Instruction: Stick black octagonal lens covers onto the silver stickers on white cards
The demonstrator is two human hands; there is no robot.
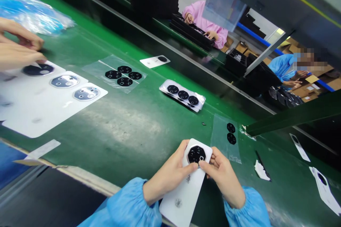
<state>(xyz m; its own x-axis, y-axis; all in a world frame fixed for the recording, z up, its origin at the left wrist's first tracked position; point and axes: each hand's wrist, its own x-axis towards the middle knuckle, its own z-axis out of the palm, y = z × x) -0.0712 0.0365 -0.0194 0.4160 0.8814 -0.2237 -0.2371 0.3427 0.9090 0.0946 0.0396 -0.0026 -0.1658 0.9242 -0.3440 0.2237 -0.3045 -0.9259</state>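
Gripping the white panel [183,195] between left hand [173,170] and right hand [222,168], just to the near left of the clear sheet [225,150], with thumb tips at the lower rim of the black disc [195,153]. Could tilt or crack the disc through uneven pressure, smudge its gloss with bare fingertips, or drop the panel by loosening one side. Could scratch it on the dark scrap [204,123] left of the sheet.

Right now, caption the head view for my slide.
Left fingers and right fingers grip a white panel near its black octagonal plate, above a green bench.
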